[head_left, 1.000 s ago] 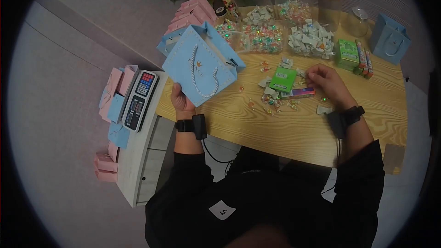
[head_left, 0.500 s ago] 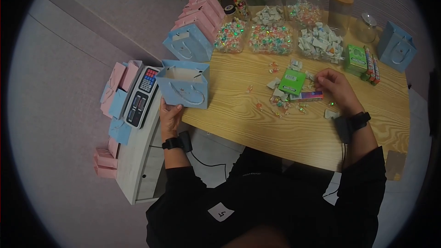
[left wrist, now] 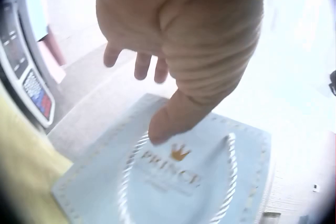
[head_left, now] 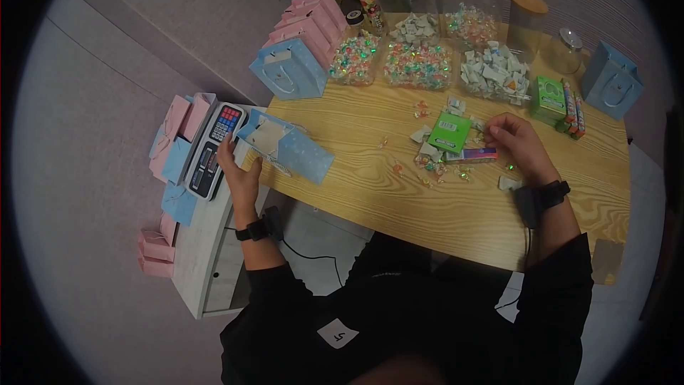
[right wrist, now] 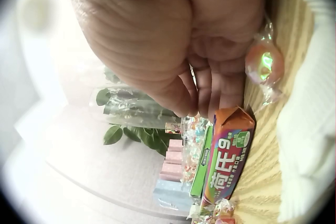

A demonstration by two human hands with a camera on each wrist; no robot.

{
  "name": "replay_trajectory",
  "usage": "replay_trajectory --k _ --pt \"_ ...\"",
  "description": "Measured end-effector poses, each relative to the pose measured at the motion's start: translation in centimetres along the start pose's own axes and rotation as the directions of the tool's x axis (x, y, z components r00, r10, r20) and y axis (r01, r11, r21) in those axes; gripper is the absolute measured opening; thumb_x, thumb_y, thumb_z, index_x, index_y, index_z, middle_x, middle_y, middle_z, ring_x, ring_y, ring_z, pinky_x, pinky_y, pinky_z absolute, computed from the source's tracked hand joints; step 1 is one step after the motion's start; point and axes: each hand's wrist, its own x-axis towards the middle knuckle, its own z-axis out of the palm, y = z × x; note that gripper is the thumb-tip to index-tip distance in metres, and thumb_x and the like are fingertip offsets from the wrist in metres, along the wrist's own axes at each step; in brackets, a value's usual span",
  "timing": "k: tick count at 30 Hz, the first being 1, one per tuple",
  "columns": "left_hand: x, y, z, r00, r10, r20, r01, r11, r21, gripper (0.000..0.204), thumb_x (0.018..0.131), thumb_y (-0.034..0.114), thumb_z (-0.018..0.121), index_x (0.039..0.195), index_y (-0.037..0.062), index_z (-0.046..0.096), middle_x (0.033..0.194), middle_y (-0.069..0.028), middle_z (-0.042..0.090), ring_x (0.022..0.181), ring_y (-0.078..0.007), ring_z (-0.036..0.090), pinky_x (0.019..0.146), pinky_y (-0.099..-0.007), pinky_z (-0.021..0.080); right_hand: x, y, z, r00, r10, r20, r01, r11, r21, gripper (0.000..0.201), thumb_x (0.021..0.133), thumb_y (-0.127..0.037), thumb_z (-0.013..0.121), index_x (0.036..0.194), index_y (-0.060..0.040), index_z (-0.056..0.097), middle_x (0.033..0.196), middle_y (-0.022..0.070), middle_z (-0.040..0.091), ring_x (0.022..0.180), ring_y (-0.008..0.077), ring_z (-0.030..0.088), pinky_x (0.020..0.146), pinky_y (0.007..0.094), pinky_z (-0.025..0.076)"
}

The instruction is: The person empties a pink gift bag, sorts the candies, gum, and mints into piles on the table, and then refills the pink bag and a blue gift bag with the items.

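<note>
A light blue paper gift bag (head_left: 308, 155) with white rope handles sits at the table's left edge, its mouth facing up and left. My left hand (head_left: 241, 177) is beside it, fingers spread and thumb apart. In the left wrist view, the thumb overlaps the bag's front (left wrist: 170, 182), near a gold crown and a handle. My right hand (head_left: 520, 144) rests by the candy pile, fingers loosely bent, nothing visibly held. Near its fingertips are a green box (head_left: 449, 132) and a purple-orange candy pack (right wrist: 228, 155). A wrapped candy (right wrist: 265, 65) lies beside that hand.
Clear tubs of wrapped sweets (head_left: 419, 64) line the back. Pink bags (head_left: 310, 25) and another blue bag (head_left: 288, 71) stand at back left; one blue bag (head_left: 613, 80) stands at right. A scale (head_left: 217, 150) sits on the side cabinet. Green boxes (head_left: 550, 94) stand back right.
The blue bag came down from over the table to its left edge and turned. My left hand moved left and down, and its fingers loosened from the bag. My right hand stayed nearly still.
</note>
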Motion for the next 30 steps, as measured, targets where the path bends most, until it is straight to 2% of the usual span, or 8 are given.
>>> replay_trajectory --k 1,3,5,6,11,24,28,30 --pt "0.4 3.8 -1.0 0.989 0.146 0.020 -0.147 0.972 0.184 0.074 0.068 -0.003 0.073 0.136 0.0118 0.048 0.140 -0.0155 0.041 0.133 -0.0338 0.039 0.111 -0.0421 0.034 0.0 0.0 0.0 1.000 0.005 0.005 -0.005 1.000 0.009 0.011 0.096 -0.010 0.059 0.104 -0.0018 0.060 0.095 0.0025 0.064 0.086 0.0104 0.062 0.081 0.0254 0.053" --pt "0.7 5.7 -1.7 0.980 0.161 0.112 -0.178 0.970 0.163 0.070 0.065 -0.004 0.073 0.130 0.0152 0.055 0.142 -0.0150 0.040 0.137 -0.0353 0.033 0.112 -0.0429 0.032 0.2 0.1 -0.1 1.000 0.007 0.006 -0.007 1.000 -0.012 0.011 0.096 -0.010 0.059 0.104 -0.0018 0.060 0.095 0.0023 0.064 0.086 0.0104 0.062 0.081 0.0250 0.053" --pt "1.5 6.1 -1.9 0.897 0.213 0.388 -0.288 0.946 0.147 0.058 0.065 -0.004 0.074 0.119 0.0114 0.060 0.142 -0.0137 0.042 0.137 -0.0350 0.034 0.112 -0.0431 0.032 0.3 0.1 -0.1 1.000 0.007 0.007 -0.007 1.000 -0.024 0.011 0.096 -0.010 0.059 0.104 -0.0019 0.060 0.094 0.0022 0.064 0.086 0.0103 0.062 0.081 0.0247 0.053" --pt "1.8 6.1 -1.2 0.903 0.217 0.371 -0.301 0.935 0.185 0.047 0.066 -0.003 0.075 0.109 0.0074 0.060 0.139 -0.0152 0.045 0.132 -0.0370 0.039 0.109 -0.0439 0.035 0.3 0.0 -0.1 1.000 0.014 0.008 -0.013 1.000 -0.028 0.011 0.097 -0.010 0.059 0.104 -0.0019 0.060 0.094 0.0021 0.064 0.086 0.0103 0.062 0.080 0.0244 0.053" --pt "5.6 2.6 1.4 0.919 0.291 0.266 -0.360 0.894 0.266 0.038 0.068 0.001 0.077 0.101 0.0048 0.058 0.132 -0.0189 0.050 0.122 -0.0403 0.046 0.102 -0.0456 0.040 0.2 0.3 -0.2 1.000 -0.005 0.004 0.005 0.999 -0.052 0.011 0.097 -0.011 0.059 0.104 -0.0021 0.060 0.094 0.0018 0.064 0.085 0.0100 0.062 0.080 0.0241 0.052" --pt "11.7 -0.3 5.5 0.870 0.411 0.272 -0.487 0.802 0.347 0.054 0.071 0.006 0.078 0.120 0.0032 0.055 0.132 -0.0241 0.048 0.121 -0.0444 0.045 0.101 -0.0477 0.041 0.0 -0.2 0.1 1.000 0.003 -0.003 -0.003 0.999 -0.048 0.012 0.097 -0.011 0.059 0.104 -0.0008 0.060 0.089 0.0019 0.063 0.081 0.0093 0.059 0.075 0.0230 0.050" --pt "8.5 6.4 5.0 0.882 0.469 0.037 -0.433 0.778 0.455 0.052 0.075 0.003 0.072 0.124 0.0040 0.054 0.130 -0.0225 0.050 0.119 -0.0428 0.047 0.100 -0.0478 0.040 -0.4 -2.8 0.7 0.996 0.090 0.029 -0.082 0.976 -0.203 0.017 0.093 -0.012 0.064 0.105 -0.0004 0.060 0.087 0.0009 0.062 0.075 0.0084 0.058 0.071 0.0221 0.049" --pt "7.2 10.2 6.9 0.851 0.515 -0.106 -0.476 0.839 0.263 0.041 0.080 0.007 0.069 0.120 0.0053 0.058 0.123 -0.0177 0.054 0.112 -0.0340 0.053 0.095 -0.0429 0.043 -0.5 -4.7 2.9 0.999 -0.048 0.003 0.041 0.819 -0.573 0.028 0.086 -0.014 0.071 0.108 0.0003 0.060 0.093 0.0052 0.063 0.084 0.0159 0.060 0.076 0.0276 0.050"
